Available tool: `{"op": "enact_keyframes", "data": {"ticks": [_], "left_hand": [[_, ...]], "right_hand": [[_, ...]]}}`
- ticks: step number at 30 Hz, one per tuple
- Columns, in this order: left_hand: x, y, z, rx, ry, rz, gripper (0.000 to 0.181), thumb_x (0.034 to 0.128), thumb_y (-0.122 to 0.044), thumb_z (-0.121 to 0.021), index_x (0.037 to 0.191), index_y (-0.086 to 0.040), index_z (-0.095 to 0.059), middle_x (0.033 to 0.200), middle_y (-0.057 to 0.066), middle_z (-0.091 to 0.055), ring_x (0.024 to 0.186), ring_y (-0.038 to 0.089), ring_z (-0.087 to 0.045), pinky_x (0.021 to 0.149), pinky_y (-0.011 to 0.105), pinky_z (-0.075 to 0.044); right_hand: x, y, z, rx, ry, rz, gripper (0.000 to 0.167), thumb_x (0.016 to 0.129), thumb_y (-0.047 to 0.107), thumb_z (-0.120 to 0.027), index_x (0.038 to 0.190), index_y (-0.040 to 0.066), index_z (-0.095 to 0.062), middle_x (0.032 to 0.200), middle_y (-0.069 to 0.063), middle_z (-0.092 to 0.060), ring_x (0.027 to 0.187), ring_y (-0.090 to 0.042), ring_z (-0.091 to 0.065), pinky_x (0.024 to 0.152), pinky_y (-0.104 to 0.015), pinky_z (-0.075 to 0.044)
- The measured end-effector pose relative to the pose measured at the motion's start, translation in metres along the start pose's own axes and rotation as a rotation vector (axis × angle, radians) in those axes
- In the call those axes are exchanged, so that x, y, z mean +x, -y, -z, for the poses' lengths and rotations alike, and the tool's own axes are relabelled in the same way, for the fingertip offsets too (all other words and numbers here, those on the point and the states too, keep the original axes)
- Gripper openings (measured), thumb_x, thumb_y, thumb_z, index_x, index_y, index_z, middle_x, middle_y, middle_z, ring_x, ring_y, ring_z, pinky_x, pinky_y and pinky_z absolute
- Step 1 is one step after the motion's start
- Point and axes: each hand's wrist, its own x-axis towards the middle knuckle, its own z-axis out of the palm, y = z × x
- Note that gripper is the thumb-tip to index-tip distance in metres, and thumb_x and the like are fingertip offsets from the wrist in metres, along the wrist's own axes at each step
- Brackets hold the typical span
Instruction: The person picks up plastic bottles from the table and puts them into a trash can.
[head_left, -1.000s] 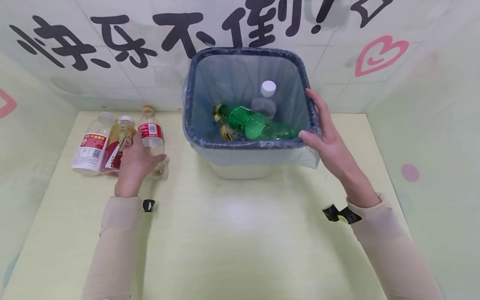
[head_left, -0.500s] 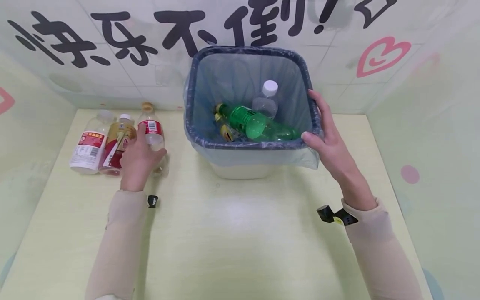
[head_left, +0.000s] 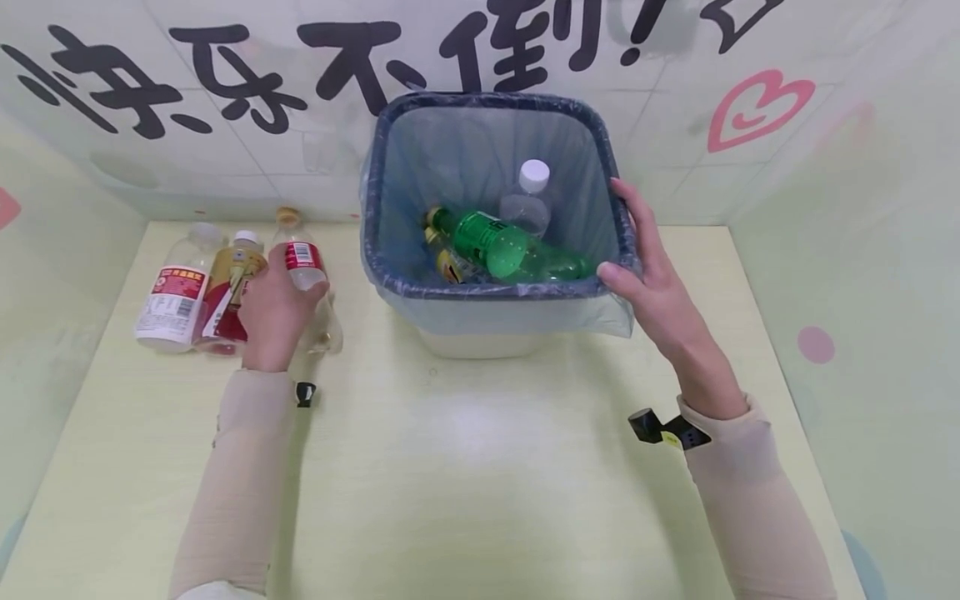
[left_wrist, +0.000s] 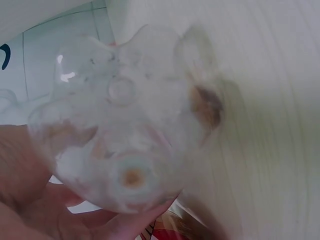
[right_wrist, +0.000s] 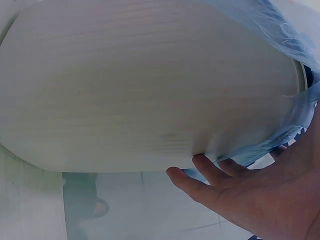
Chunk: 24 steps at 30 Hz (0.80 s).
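At the left of the head view, my left hand (head_left: pixel 277 312) curls round a clear bottle with a red label (head_left: pixel 303 255) and an orange-brown cap. The left wrist view shows the base of the clear bottle (left_wrist: pixel 122 120) close up, with fingers (left_wrist: pixel 135 222) wrapped under it. My right hand (head_left: pixel 663 304) grips the right rim of a lined bin (head_left: pixel 495 290), thumb on the near corner. From the right wrist, fingers (right_wrist: pixel 200 185) lie along the bin's pale side (right_wrist: pixel 150 90). Inside the bin lie a green bottle (head_left: pixel 506 250), a clear white-capped bottle (head_left: pixel 525 208) and a small yellow-labelled bottle (head_left: pixel 450 262).
A white-and-red labelled bottle (head_left: pixel 174 296) and a gold-and-red labelled bottle (head_left: pixel 225 300) lie side by side, left of my left hand. Behind the pale table (head_left: pixel 480 467) stands a wall with black lettering (head_left: pixel 352 62); more walls flank both sides.
My left hand has moved slightly up, and its fingers and thumb have closed round the clear bottle, whose base has tilted a little rightward. My right hand stays on the bin rim.
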Motion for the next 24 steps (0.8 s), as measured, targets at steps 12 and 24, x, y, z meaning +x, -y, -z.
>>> {"op": "enact_keyframes", "data": {"ticks": [12, 24], "left_hand": [[0.001, 0.004, 0.001, -0.074, 0.026, -0.004, 0.096, 0.0912, -0.038, -0.07, 0.161, -0.018, -0.008, 0.151, 0.032, -0.034, 0.125, 0.059, -0.04, 0.098, 0.073, -0.034], [-0.023, 0.006, 0.011, -0.266, 0.002, -0.117, 0.094, 0.0916, -0.032, -0.071, 0.161, -0.011, -0.011, 0.156, 0.023, -0.033, 0.112, 0.045, -0.058, 0.094, 0.056, -0.05]], "right_hand": [[-0.001, -0.001, -0.001, 0.035, 0.004, 0.004, 0.076, 0.092, 0.02, -0.06, 0.158, 0.024, -0.022, 0.16, 0.008, -0.017, 0.142, -0.022, -0.018, 0.113, -0.05, -0.018], [0.0, 0.002, -0.002, 0.016, -0.005, 0.0, 0.076, 0.092, 0.018, -0.058, 0.158, 0.025, -0.022, 0.161, 0.008, -0.016, 0.144, -0.021, -0.017, 0.116, -0.053, -0.013]]}}
